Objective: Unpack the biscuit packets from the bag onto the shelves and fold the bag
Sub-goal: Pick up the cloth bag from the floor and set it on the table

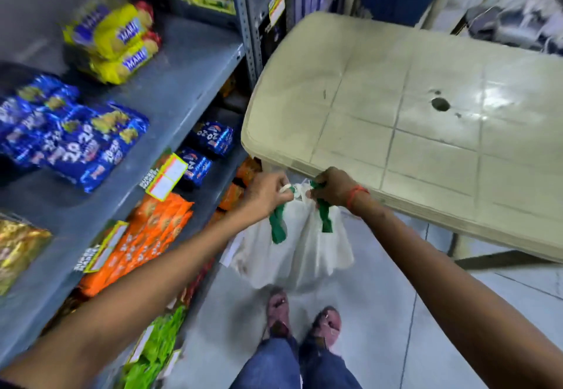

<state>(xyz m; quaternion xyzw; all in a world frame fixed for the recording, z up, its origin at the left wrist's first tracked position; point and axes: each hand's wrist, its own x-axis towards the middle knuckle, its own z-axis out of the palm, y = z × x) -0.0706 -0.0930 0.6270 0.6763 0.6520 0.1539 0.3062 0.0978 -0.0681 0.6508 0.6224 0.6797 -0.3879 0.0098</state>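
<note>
A white cloth bag [300, 251] with green handles hangs in the air over the floor, in front of my feet. My left hand [266, 192] is closed on its left green handle [277, 225]. My right hand [333, 187] grips the right green handle [324, 216]. The two hands hold the bag's top together, almost touching. The bag hangs limp, and its inside is hidden. On the grey shelves [182, 83] to the left lie yellow biscuit packets [115, 42], blue packets [70, 135] and orange packets [146, 236].
A beige plastic table [411, 120] stands right behind the bag, with its edge touching my right wrist. Lower shelves hold more blue packets [210, 144] and green packets [155, 349]. Gold packets [16, 248] lie at the far left. Pale floor tiles [380, 312] extend to the right.
</note>
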